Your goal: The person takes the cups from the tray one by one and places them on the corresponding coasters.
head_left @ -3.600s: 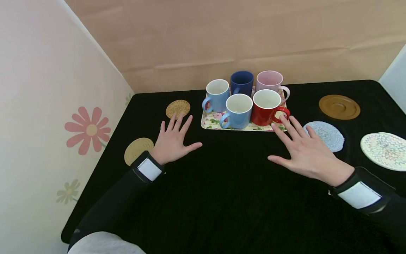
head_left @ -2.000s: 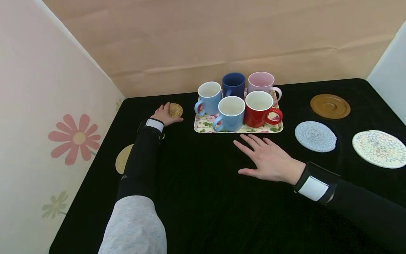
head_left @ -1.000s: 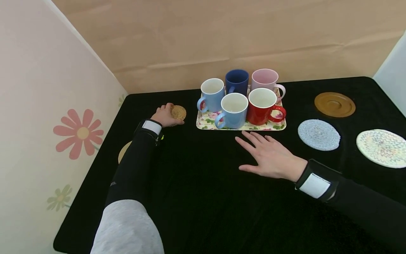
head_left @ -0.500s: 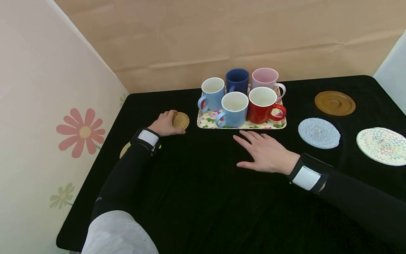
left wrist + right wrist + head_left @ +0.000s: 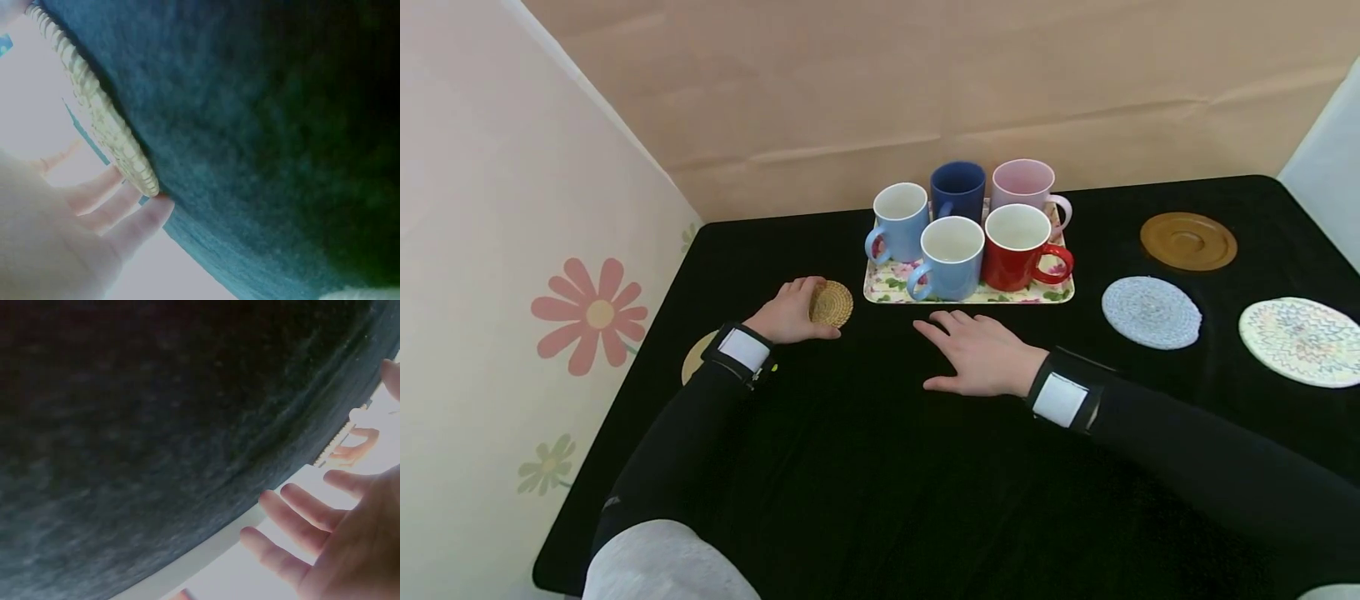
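Note:
My left hand grips a small round woven straw coaster at its edges, left of the tray. In the left wrist view the thumb is at one end of the coaster and the fingertips are at the other. Whether it touches the cloth is hard to tell. My right hand hovers just in front of the flowered tray, fingers spread, holding nothing. On that tray stand a red mug, two light blue mugs, a dark blue mug and a pink mug.
A paler woven mat lies partly behind my left forearm. To the right are a brown wooden disc, a light blue round mat and a white patterned mat. Black cloth covers the table; walls stand around it.
My left hand has reached the woven coaster, taken hold of it and drawn it nearer to me. My right hand has moved left from beside the red mug to the tray's front.

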A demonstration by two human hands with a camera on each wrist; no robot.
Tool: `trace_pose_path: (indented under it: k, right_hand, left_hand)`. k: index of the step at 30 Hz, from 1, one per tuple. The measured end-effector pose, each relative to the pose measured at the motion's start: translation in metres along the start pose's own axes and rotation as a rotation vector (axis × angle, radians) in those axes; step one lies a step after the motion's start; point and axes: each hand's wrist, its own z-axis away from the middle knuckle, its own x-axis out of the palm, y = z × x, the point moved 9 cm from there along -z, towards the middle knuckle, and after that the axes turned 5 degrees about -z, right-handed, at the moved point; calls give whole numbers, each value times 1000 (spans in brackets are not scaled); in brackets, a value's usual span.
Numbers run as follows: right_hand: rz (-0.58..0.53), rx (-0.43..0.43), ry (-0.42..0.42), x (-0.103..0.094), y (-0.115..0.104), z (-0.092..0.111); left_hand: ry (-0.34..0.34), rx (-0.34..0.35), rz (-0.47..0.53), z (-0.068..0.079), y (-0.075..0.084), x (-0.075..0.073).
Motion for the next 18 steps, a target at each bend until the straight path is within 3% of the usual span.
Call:
trace_pose_path:
  k: [9, 18]
  right_hand:
    - [3, 47, -37, 4, -3, -17]
    - [4, 53, -38, 3, -8, -29]
  left_hand:
    - [-32, 13, -4, 12, 11, 9]
    - [-11, 103, -20, 26, 33, 16]
